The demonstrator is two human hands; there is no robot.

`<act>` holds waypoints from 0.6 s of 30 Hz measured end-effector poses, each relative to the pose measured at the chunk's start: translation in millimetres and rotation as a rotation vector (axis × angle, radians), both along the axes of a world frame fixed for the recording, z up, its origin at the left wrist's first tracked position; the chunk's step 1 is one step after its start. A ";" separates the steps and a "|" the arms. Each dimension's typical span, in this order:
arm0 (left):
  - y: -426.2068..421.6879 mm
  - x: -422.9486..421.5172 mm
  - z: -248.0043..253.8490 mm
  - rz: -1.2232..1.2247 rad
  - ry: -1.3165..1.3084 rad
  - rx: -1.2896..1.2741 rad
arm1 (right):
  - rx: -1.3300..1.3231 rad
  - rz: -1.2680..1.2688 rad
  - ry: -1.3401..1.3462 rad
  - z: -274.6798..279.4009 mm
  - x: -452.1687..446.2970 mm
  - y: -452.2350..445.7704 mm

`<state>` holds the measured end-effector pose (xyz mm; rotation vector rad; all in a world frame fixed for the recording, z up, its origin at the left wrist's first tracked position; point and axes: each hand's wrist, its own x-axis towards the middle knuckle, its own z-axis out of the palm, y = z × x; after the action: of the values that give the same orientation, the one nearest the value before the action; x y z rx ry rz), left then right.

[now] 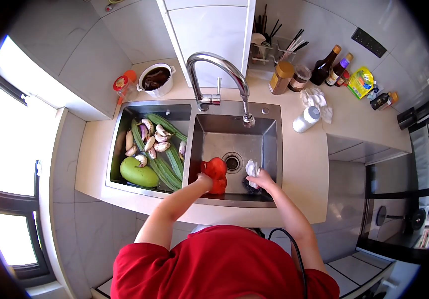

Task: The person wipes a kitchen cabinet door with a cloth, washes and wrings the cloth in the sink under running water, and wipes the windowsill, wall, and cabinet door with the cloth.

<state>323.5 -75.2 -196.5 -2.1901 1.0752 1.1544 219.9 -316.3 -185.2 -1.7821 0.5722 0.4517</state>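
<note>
In the right basin of the steel sink, my left hand is closed on the edge of a bright red, soft-looking item, whose exact kind I cannot make out. My right hand grips a crumpled white cloth near the basin's right wall. Just under that hand lies a dark scrubber-like clump, partly covered. Between the two hands sits the round drain. The fingers of my left hand are partly hidden by the red item.
Long green gourds, pale streaked eggplants and a large green melon fill the left basin. A tall faucet arches over the sink. A white pot stands behind; a white bottle and jars are right.
</note>
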 end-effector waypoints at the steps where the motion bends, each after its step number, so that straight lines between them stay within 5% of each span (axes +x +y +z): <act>1: 5.7 -4.4 -13.2 -0.004 -0.025 -0.026 | -0.002 0.003 -0.002 0.1 1.1 2.5; 5: 17.3 2.9 -27.1 0.163 -0.075 -0.252 | 0.042 -0.007 0.027 -11.5 1.4 9.4; 7: 22.1 19.8 -30.1 0.109 -0.155 -0.666 | 0.032 -0.010 -0.020 -14.6 -0.4 13.1; 9: 12.4 35.4 -1.6 0.418 -0.025 -0.645 | 0.054 -0.056 -0.029 -14.0 1.2 16.2; 13: 4.6 50.7 50.7 0.676 0.115 -0.994 | 0.048 -0.053 -0.217 -4.2 8.4 20.9; 16: -10.1 51.5 69.5 0.931 0.207 -0.994 | 0.109 -0.003 -0.325 15.3 25.6 26.9; 18: -16.2 40.6 66.6 0.864 0.208 -1.102 | 0.234 -0.037 -0.298 34.7 36.0 33.4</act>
<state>364.0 -91.4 -129.9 -3.7176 0.9597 1.2725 255.9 -283.0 -150.6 -1.5742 0.3276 0.2114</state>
